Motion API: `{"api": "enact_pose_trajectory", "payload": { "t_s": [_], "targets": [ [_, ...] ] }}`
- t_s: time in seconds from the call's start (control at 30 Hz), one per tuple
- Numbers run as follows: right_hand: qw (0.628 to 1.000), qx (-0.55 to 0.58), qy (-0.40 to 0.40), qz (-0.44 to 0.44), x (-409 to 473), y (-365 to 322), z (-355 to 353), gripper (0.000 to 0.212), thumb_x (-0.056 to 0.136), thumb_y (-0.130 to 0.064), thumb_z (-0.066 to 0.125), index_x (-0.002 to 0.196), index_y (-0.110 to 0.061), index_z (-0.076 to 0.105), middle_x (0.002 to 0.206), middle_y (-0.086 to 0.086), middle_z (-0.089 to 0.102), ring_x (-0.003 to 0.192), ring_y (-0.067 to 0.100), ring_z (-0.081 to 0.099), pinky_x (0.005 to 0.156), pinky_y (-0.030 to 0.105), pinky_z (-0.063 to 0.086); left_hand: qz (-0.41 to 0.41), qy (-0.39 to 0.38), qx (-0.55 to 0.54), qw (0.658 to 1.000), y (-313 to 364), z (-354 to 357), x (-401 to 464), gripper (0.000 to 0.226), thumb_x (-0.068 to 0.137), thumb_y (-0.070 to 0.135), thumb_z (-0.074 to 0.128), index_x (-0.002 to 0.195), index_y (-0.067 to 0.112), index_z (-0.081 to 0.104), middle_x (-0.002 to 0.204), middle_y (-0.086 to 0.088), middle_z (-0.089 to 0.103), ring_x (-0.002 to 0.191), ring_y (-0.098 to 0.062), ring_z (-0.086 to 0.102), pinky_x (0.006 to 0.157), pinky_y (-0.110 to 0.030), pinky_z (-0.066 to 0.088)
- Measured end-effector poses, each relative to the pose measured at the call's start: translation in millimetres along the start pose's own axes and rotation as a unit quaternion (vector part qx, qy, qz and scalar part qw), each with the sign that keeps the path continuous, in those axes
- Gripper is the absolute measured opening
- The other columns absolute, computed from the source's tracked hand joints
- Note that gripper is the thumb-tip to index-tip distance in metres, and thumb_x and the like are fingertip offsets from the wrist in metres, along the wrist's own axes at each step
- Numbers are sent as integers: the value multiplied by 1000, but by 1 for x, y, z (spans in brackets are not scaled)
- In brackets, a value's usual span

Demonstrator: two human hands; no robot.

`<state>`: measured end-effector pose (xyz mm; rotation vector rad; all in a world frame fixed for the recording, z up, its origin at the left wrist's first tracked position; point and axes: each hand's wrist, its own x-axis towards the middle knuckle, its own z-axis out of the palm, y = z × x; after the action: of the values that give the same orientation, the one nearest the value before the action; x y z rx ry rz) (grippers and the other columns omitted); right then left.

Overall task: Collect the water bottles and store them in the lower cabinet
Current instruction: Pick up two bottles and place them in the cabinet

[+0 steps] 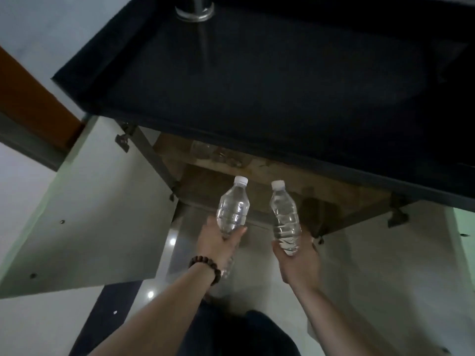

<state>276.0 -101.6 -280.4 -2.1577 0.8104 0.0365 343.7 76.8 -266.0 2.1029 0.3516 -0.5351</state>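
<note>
My left hand (217, 241) grips the base of a clear water bottle (234, 205) with a white cap; a brown bead bracelet is on that wrist. Another clear bottle seems to hang below the same hand, mostly hidden. My right hand (299, 255) holds a second clear water bottle (284, 218), also white-capped. Both bottles point cap-first toward the open lower cabinet (218, 181), just in front of its wooden shelf. Faint clear bottles (205, 150) lie deep inside the cabinet.
A dark countertop (257, 86) overhangs the cabinet, with a metal tap base (194, 11) at the top. The left cabinet door (90, 214) and the right cabinet door (398, 265) stand swung open. Glossy floor tiles lie below.
</note>
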Motion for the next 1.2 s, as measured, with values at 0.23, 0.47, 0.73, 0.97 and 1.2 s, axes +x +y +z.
{"api": "enact_pose_trajectory", "payload": {
  "t_s": [0.23,0.47,0.73,0.97,1.2],
  "targets": [
    [989,90,96,-61,115,24,70,56,72,-34,78,122,-23,55,87,-11,60,77,14,59,63,20,39,133,-2,-53,990,-4,61,144,47,77,54,67,107,25,44,105,-2,61,89,-16,62,67,-27,48],
    [971,173,139,-90,209,17,90,27,70,-38,79,82,-37,55,73,-21,57,63,-7,55,46,9,40,239,3,-26,971,33,112,231,60,80,37,68,130,16,44,123,-4,56,111,-22,56,81,-29,47],
    [974,156,161,-43,258,5,86,31,66,-44,80,64,-31,52,64,-16,51,57,-1,47,50,20,34,283,72,75,953,67,131,265,53,85,46,62,123,10,49,107,-9,65,100,-26,61,89,-38,49],
    [982,128,138,-1,270,-3,94,32,65,-44,80,71,-21,60,76,0,57,65,15,54,52,23,38,376,53,182,907,68,127,283,30,88,39,60,105,14,64,103,-8,66,95,-24,62,77,-29,45],
    [990,112,90,-5,275,-7,94,23,77,-41,72,72,-27,54,80,-3,59,61,6,49,50,23,32,434,16,210,876,42,121,275,75,77,63,57,140,28,36,142,-8,41,128,-29,39,105,-42,37]
  ]
}}
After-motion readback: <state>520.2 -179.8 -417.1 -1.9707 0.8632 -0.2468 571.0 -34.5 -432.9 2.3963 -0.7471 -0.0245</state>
